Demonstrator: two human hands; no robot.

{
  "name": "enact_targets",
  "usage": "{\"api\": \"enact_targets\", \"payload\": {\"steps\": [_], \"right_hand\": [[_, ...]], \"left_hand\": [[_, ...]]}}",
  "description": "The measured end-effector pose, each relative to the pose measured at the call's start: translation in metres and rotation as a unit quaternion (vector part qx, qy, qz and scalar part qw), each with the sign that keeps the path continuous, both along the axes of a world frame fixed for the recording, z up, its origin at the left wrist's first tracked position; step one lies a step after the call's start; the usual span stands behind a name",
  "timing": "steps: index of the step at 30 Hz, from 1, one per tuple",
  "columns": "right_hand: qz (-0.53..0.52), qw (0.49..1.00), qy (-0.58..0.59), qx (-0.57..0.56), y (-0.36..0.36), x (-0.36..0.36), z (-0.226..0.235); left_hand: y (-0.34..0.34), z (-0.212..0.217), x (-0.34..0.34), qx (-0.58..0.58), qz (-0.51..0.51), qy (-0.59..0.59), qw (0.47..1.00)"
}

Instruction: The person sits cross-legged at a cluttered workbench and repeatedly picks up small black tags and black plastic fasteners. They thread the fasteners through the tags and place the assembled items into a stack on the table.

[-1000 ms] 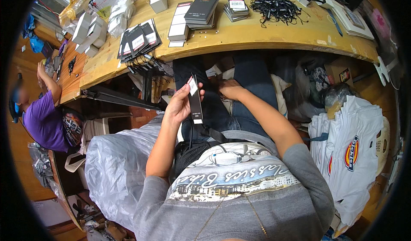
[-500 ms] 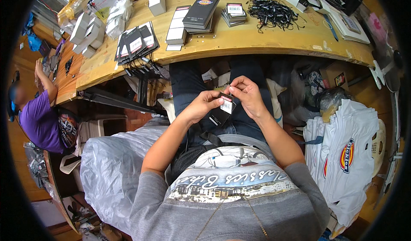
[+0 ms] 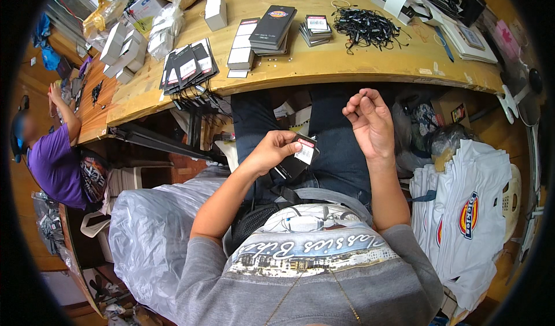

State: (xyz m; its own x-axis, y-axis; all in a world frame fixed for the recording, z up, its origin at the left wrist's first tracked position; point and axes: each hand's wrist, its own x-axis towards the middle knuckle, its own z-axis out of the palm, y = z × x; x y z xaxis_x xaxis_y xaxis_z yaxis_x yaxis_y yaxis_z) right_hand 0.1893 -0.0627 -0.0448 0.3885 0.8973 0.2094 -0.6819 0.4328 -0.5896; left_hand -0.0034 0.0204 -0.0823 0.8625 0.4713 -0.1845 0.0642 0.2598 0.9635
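Note:
My left hand (image 3: 274,152) pinches black hang tags (image 3: 291,167) above my lap, the top one bearing a red band and a white barcode label. To the right and a little farther off, my right hand (image 3: 370,123) is raised apart from the tags, palm turned partly inward. Its fingertips are curled in toward the thumb; whether something thin sits between them is too small to tell. On the table ahead lie a stack of large black tags (image 3: 273,28), a pile of small barcode tags (image 3: 316,30) and a heap of black tag strings (image 3: 367,28).
Finished-looking strung tags (image 3: 187,65) overhang the edge of the wooden table (image 3: 341,65). White boxes (image 3: 122,48) stand at the far left. Folded white garments (image 3: 462,204) are stacked at my right, a large plastic bag (image 3: 156,233) at my left. A person in purple (image 3: 63,161) sits far left.
My right hand has come away from the tags, moving right and outward. My left hand keeps hold of the tags, which have tilted and shifted slightly left.

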Motion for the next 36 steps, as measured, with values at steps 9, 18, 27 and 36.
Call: {"api": "enact_targets", "payload": {"steps": [9, 18, 27, 36], "right_hand": [[-0.019, 0.959, -0.227, -0.166, -0.004, -0.021, -0.008], [-0.005, 0.956, -0.245, -0.158, 0.005, -0.051, -0.022], [0.034, 0.970, -0.183, -0.158, 0.006, -0.051, -0.024], [0.049, 0.976, -0.152, -0.150, 0.006, -0.053, -0.025]], "left_hand": [[-0.001, 0.013, 0.012, 0.010, 0.174, -0.084, 0.981], [-0.010, 0.023, 0.011, 0.290, 0.309, -0.021, 0.905], [-0.017, 0.026, 0.010, 0.380, 0.308, -0.028, 0.872], [-0.019, 0.030, 0.008, 0.512, 0.266, -0.048, 0.815]]}}
